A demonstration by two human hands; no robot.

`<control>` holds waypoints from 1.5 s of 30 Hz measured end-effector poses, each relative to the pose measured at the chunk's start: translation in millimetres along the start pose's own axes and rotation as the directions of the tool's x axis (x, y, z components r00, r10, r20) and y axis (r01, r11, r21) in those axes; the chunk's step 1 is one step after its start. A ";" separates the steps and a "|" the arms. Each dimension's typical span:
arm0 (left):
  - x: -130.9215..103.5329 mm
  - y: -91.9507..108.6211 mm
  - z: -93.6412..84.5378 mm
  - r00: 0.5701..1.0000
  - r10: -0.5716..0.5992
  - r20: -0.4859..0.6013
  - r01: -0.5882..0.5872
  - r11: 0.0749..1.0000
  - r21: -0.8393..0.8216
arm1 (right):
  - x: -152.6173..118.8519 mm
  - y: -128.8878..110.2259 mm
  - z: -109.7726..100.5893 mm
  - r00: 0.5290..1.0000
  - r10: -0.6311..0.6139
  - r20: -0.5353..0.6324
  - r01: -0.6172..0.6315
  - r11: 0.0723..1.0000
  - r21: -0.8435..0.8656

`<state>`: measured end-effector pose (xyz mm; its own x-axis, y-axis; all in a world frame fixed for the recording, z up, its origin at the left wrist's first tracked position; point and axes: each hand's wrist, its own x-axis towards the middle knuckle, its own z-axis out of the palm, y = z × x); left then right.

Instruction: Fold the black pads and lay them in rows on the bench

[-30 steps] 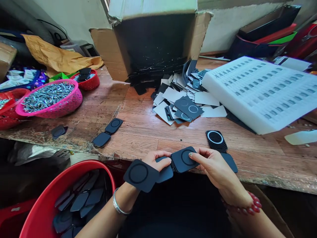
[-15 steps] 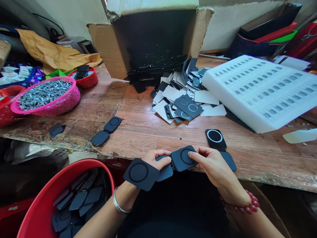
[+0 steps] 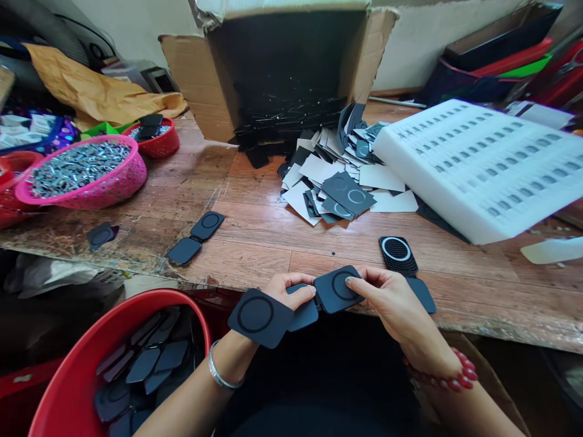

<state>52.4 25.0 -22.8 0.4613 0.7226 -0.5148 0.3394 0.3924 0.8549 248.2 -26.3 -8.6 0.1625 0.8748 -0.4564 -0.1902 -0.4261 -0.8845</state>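
Between both hands is a dark folding charging pad [image 3: 339, 290] of two hinged panels, opened out near the table's front edge. My left hand [image 3: 288, 291] grips its left panel with thumb on top, and a loose dark sheet with a ring print [image 3: 260, 318] lies over the back of that hand or wrist. My right hand [image 3: 387, 300] pinches the right panel, its thumb pressed on the ring-marked face. Just beyond my right hand lies another folding pad [image 3: 398, 255], its grid and white ring showing. A third folding pad [image 3: 197, 238] lies open on the table at left.
A red tub [image 3: 54, 388] of dark panels stands below left. Pink basket [image 3: 136, 173] holds small metal parts. Loose cards [image 3: 348, 194] pile before an open cardboard box [image 3: 191, 85]. A white foam tray [image 3: 489, 170] sits at right; a small dark piece [image 3: 101, 235] lies far left.
The hands and the folding pad stay almost the same, with the right thumb still on the ring-marked panel. The view has shifted very slightly.
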 end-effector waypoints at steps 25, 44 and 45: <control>-10.6 2.8 10.0 0.951 0.197 -0.237 -0.194 0.980 0.034 | -13.8 26.7 10.4 0.580 -0.809 0.096 0.515 0.273 -0.812; -5.0 5.9 11.6 0.921 0.203 -0.332 -0.241 0.968 -0.077 | 1.5 19.2 20.0 0.650 -0.716 -0.256 0.421 0.619 -0.663; -4.9 5.8 11.6 0.920 0.199 -0.337 -0.239 0.968 -0.082 | 2.1 18.5 20.5 0.658 -0.696 -0.288 0.403 0.648 -0.646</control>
<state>61.7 17.1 -16.1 0.2152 0.9349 -0.2822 0.1514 0.2536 0.9554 225.2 -27.6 -23.9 0.5179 0.8056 0.2877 0.5681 -0.0725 -0.8197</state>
